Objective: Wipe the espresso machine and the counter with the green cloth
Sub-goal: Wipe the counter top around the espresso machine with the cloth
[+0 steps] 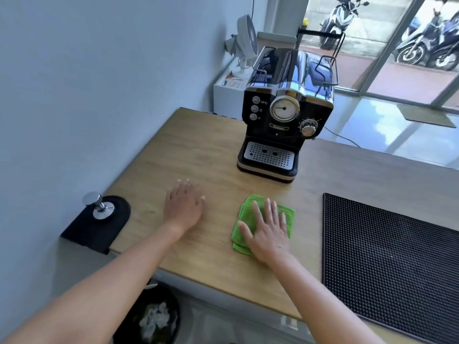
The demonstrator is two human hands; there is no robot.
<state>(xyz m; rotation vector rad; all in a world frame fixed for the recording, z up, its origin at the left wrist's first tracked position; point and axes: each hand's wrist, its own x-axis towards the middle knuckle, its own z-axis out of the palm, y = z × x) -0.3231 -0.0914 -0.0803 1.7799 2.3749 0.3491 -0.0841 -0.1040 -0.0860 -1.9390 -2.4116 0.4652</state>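
right grip (269, 234): open palm, fingers straight, pressed flat on the cloth (244, 214); likely to load it evenly for a sliding wipe.
left grip (183, 207): open as well, fingers spread, resting bare on the tabletop (211, 150) at 9 o'clock of the cloth; probably bracing.
cloth: fluffy green microfibre, folded into a thick square pad, lying at 6 o'clock of the machine (285, 115), near but apart; folded probably to give a firm, palm-sized face.
tabletop: pale wood grain, smooth and matte.
machine: boxy, glossy black front, mirror-chrome top, round gauge, perforated steel drip tray; touched by neither grip.
bar mat (387, 249): black studded rubber, at 3 o'clock of the cloth, near but apart.
tamper (98, 204): polished metal, upright on a black pad (114, 219) at 9 o'clock, at the tabletop's edge, out of the likely wiping path.
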